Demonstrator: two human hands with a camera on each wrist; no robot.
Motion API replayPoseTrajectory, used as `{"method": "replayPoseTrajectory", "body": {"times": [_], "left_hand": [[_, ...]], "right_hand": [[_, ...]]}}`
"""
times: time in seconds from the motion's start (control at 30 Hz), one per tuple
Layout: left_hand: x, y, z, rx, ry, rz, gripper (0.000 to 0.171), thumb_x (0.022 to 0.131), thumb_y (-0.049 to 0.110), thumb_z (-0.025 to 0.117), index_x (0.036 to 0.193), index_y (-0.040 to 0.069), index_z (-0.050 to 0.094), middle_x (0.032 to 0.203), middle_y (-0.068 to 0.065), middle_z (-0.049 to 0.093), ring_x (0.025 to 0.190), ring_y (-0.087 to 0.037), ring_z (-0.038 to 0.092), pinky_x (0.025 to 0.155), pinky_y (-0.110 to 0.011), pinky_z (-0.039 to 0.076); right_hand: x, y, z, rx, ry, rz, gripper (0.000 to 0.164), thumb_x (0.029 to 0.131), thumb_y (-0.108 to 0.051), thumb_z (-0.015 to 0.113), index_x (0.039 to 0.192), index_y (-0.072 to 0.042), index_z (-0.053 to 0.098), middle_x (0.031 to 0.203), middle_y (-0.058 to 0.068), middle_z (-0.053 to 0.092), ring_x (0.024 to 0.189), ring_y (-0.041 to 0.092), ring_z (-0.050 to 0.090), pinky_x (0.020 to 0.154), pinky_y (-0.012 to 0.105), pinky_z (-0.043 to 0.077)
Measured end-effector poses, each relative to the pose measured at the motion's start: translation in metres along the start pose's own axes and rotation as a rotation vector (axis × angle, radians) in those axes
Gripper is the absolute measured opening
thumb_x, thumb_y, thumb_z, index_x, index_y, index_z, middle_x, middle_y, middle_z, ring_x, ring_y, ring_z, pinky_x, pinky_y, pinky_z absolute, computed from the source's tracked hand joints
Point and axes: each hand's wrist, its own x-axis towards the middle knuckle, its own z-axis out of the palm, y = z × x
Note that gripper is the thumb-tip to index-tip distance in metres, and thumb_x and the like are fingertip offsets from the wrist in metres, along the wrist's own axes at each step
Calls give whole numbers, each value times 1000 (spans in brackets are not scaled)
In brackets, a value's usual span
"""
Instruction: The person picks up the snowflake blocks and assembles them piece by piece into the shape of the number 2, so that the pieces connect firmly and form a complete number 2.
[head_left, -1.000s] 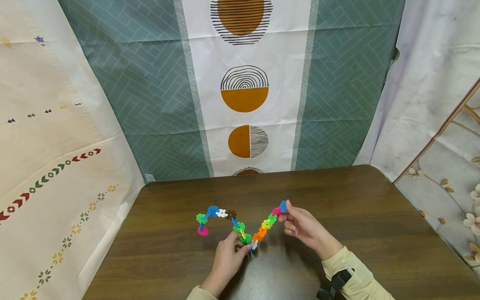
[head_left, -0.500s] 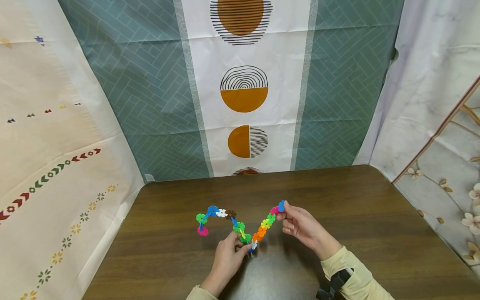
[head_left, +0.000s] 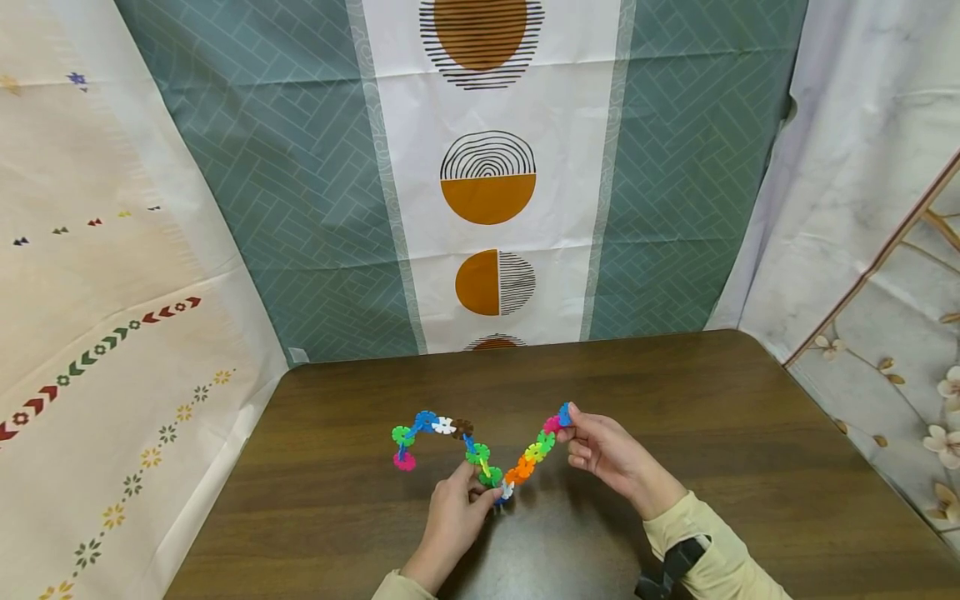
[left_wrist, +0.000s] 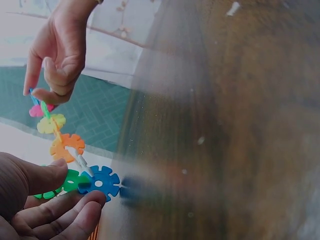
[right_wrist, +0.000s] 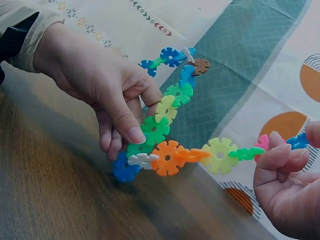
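A zigzag chain of notched, flower-shaped interlocking plastic discs (head_left: pixel 533 451) hangs between both hands, above the table. My left hand (head_left: pixel 455 512) pinches it near its lowest bend, by green discs (right_wrist: pixel 156 129) beside a white and a blue disc (left_wrist: pixel 111 183). From there, one arm of the chain climbs left through green, blue, brown and white pieces to a magenta disc (head_left: pixel 405 462). Orange, yellow, green and magenta pieces make up the other arm. At its upper end, my right hand (head_left: pixel 611 457) pinches a blue disc (head_left: pixel 565 413) between thumb and fingers.
Under both hands lies a dark brown wooden table (head_left: pixel 345 542). Patterned cloth hangs behind it (head_left: pixel 330 208) and along the left (head_left: pixel 90 333) and right (head_left: pixel 847 250) sides. A black strap (head_left: pixel 678 560) circles the right sleeve.
The right hand makes only a slight shift, and the end blue disc now looks narrower, turned more edge-on. My left hand stays in place, with its grip unchanged.
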Motion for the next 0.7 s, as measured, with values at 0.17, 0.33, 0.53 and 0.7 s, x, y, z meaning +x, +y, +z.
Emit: {"method": "replayPoseTrajectory", "body": {"times": [0.17,0.33,0.53,0.7], "left_hand": [[0,0,0,-4,-4,0,20,84,19,78,89,11,60,72,6,70,60,-1,53,54,-22,43],[0,0,0,-12,-3,7,20,84,18,78,90,11,61,73,6,71,61,-1,55,55,-22,44],[0,-1,0,-18,4,23,20,83,17,79,90,10,61,73,5,71,61,-1,56,55,-22,45],[-1,0,0,-25,-7,25,19,84,18,78,90,10,61,73,5,70,60,-1,55,55,-21,45]], "right_hand": [[-1,-2,2,12,13,11,31,105,-29,45,95,-8,66,80,1,64,55,10,32,57,21,36],[-1,-2,2,9,18,12,32,105,-28,46,94,-7,67,78,0,64,55,10,32,56,21,36],[-2,-3,3,-3,16,6,32,105,-28,46,91,-8,66,77,0,59,55,10,31,56,21,34],[-2,-2,5,-24,24,13,34,106,-32,43,89,-11,63,74,-1,55,53,11,28,54,21,34]]}}
